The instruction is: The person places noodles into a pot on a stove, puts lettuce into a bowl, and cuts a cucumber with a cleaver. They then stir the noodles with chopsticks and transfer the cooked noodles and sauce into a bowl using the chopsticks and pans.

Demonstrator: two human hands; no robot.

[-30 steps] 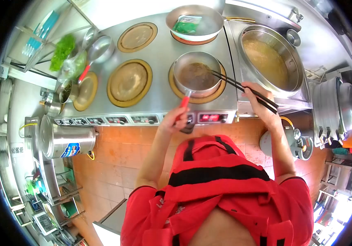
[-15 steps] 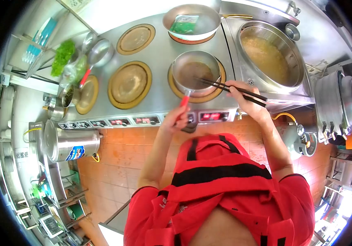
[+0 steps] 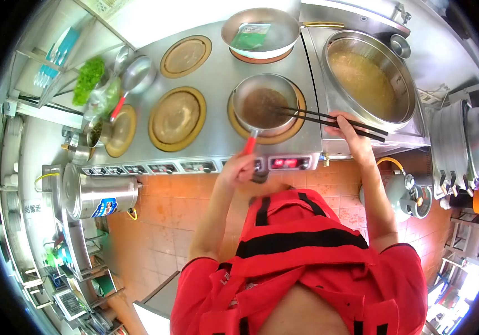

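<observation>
My left hand is wrapped round the red handle of a saucepan that sits on the front right hob. Brown liquid covers the pan's bottom. Between the fingers of my right hand is a pair of long black chopsticks, pointing left with the tips down in the liquid. Behind the saucepan, a frying pan with a gold handle holds a green packet. What the liquid contains cannot be made out.
A big steel pot of yellowish broth stands right of the hobs. To the left are lettuce, a red-handled ladle and a small pot. A gas cylinder stands on the floor at right.
My right hand has shifted right and slightly down with the chopsticks, which now lie flatter. The saucepan sits slightly lower in view, and my left hand still grips its handle.
</observation>
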